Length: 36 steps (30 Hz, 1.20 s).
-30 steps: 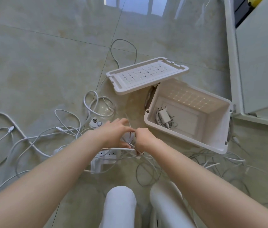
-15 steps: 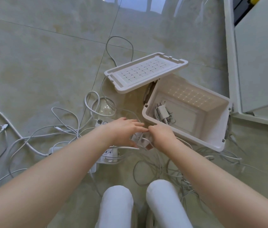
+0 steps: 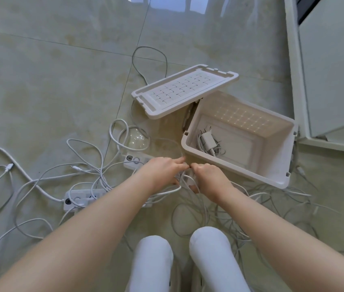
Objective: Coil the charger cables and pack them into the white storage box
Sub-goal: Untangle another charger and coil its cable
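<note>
Charger cable held in both hands at the box's near-left corner

A white charger cable (image 3: 184, 179) is gripped between the left hand (image 3: 162, 171) and the right hand (image 3: 209, 179), each grip curled tight on it, just beside the white storage box (image 3: 232, 168). One coiled charger (image 3: 208, 142) lies inside by the left wall. Open floor (image 3: 61, 70) is left beyond the lid (image 3: 184, 90); loose cables (image 3: 40, 182) crowd both sides. The power strip (image 3: 136, 160) label cannot be read.

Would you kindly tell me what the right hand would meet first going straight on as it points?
Most likely the left hand, whose fingers almost touch the right hand over the white cable both grip; the power strip lies beyond.
</note>
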Each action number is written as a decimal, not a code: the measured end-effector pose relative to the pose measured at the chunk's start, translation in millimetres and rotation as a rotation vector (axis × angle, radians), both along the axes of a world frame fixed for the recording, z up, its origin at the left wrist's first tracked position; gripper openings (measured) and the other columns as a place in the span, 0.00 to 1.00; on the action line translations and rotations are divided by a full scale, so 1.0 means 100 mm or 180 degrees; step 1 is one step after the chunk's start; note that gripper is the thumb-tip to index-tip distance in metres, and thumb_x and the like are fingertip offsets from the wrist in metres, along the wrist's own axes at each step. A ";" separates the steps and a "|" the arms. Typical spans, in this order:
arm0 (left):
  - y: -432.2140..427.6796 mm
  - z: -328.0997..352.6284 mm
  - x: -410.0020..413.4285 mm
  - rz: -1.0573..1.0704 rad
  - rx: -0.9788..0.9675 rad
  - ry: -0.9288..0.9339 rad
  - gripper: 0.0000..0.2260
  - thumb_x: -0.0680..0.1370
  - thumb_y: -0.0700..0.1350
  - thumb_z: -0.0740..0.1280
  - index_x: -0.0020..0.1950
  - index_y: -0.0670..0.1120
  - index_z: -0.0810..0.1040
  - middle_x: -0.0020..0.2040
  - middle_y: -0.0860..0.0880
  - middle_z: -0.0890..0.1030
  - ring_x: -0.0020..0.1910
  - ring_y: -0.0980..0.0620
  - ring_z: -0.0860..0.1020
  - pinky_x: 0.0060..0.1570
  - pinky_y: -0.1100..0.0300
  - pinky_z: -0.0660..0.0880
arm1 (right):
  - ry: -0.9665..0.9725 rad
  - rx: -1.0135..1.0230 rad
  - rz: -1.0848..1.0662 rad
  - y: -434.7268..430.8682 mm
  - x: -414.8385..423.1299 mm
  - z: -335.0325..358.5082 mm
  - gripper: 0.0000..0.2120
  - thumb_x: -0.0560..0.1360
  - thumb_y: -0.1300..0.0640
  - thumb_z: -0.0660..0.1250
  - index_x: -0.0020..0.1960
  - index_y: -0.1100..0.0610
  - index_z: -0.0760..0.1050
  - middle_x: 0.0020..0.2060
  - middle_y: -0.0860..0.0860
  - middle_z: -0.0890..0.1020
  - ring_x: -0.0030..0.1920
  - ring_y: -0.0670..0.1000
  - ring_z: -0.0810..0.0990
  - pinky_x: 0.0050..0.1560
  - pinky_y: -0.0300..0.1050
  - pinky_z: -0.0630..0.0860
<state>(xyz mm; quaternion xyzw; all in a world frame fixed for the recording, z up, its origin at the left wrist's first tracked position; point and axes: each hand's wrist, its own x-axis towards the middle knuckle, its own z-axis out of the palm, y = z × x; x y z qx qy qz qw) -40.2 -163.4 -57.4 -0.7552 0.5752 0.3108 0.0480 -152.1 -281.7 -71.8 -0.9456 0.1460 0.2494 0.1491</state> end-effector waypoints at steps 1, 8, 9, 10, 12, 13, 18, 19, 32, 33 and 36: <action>0.00 0.00 -0.01 -0.0009 0.0006 -0.0051 0.24 0.80 0.47 0.62 0.75 0.53 0.60 0.77 0.53 0.56 0.67 0.46 0.70 0.58 0.51 0.72 | 0.0000 -0.0012 0.0015 0.00 -0.01 0.00 0.21 0.71 0.52 0.71 0.59 0.59 0.69 0.55 0.56 0.79 0.56 0.57 0.77 0.53 0.47 0.70; -0.02 -0.02 -0.07 0.0030 0.0066 -0.0156 0.24 0.82 0.42 0.57 0.77 0.54 0.56 0.78 0.52 0.53 0.68 0.46 0.69 0.57 0.50 0.73 | 0.0026 0.0006 -0.0018 -0.01 -0.02 0.01 0.21 0.71 0.54 0.70 0.60 0.60 0.69 0.55 0.57 0.79 0.56 0.58 0.76 0.54 0.48 0.70; -0.02 -0.03 -0.08 0.0042 0.0076 -0.0143 0.24 0.82 0.41 0.57 0.77 0.53 0.56 0.78 0.52 0.53 0.68 0.46 0.69 0.58 0.49 0.73 | 0.0026 -0.0011 -0.0004 -0.01 -0.03 0.01 0.21 0.71 0.54 0.70 0.60 0.59 0.69 0.55 0.57 0.79 0.56 0.58 0.76 0.53 0.48 0.70; -0.02 -0.05 -0.09 0.0054 0.0083 -0.0132 0.24 0.82 0.41 0.57 0.77 0.53 0.56 0.78 0.52 0.53 0.68 0.46 0.69 0.58 0.49 0.73 | 0.0037 -0.0021 -0.0003 -0.01 -0.04 0.02 0.21 0.71 0.54 0.70 0.61 0.59 0.69 0.55 0.57 0.79 0.56 0.58 0.76 0.53 0.48 0.70; -0.02 -0.07 -0.11 0.0052 0.0075 -0.0124 0.25 0.81 0.40 0.57 0.77 0.53 0.56 0.78 0.52 0.53 0.68 0.46 0.69 0.58 0.49 0.73 | 0.0079 0.0022 -0.0092 -0.02 -0.05 0.01 0.23 0.70 0.53 0.71 0.61 0.59 0.69 0.54 0.57 0.79 0.56 0.58 0.76 0.53 0.48 0.70; -0.02 -0.08 -0.11 0.0040 0.0066 -0.0126 0.25 0.81 0.40 0.57 0.77 0.54 0.56 0.78 0.52 0.53 0.68 0.46 0.69 0.59 0.49 0.73 | 0.0096 0.0069 -0.0169 -0.03 -0.06 0.01 0.23 0.69 0.53 0.72 0.60 0.59 0.70 0.54 0.58 0.79 0.55 0.59 0.76 0.53 0.49 0.70; -0.01 -0.05 -0.17 -0.0040 0.0104 -0.0108 0.25 0.81 0.38 0.56 0.77 0.51 0.55 0.78 0.50 0.50 0.70 0.45 0.65 0.67 0.49 0.65 | 0.0092 0.0011 -0.0063 0.00 -0.13 0.01 0.24 0.70 0.55 0.71 0.62 0.58 0.69 0.54 0.57 0.80 0.54 0.58 0.77 0.52 0.47 0.71; 0.00 -0.05 -0.19 -0.0017 0.0092 -0.0100 0.25 0.81 0.37 0.56 0.77 0.50 0.55 0.78 0.49 0.50 0.71 0.45 0.64 0.69 0.48 0.62 | 0.0075 -0.0003 -0.0026 0.01 -0.14 0.02 0.24 0.70 0.55 0.70 0.63 0.58 0.69 0.54 0.56 0.80 0.54 0.57 0.78 0.52 0.47 0.71; 0.04 -0.07 -0.32 0.0103 0.0092 -0.0004 0.25 0.81 0.41 0.58 0.77 0.50 0.54 0.78 0.49 0.50 0.72 0.45 0.60 0.71 0.46 0.55 | 0.0140 0.0136 -0.0344 0.03 -0.25 0.08 0.26 0.68 0.56 0.72 0.64 0.58 0.69 0.53 0.55 0.81 0.55 0.57 0.78 0.54 0.47 0.72; 0.04 -0.07 -0.32 0.0091 0.0092 0.0003 0.25 0.81 0.41 0.58 0.77 0.50 0.55 0.78 0.49 0.50 0.73 0.45 0.60 0.71 0.46 0.55 | 0.0075 0.0189 -0.0410 0.00 -0.25 0.13 0.28 0.67 0.55 0.73 0.64 0.59 0.70 0.54 0.55 0.81 0.56 0.57 0.78 0.55 0.47 0.72; 0.03 -0.06 -0.32 0.0065 0.0141 0.0030 0.25 0.81 0.44 0.59 0.77 0.50 0.55 0.79 0.49 0.49 0.73 0.45 0.59 0.71 0.46 0.53 | -0.0062 0.0006 -0.0027 -0.09 -0.18 0.35 0.28 0.70 0.54 0.71 0.67 0.58 0.67 0.59 0.54 0.78 0.59 0.54 0.76 0.58 0.44 0.71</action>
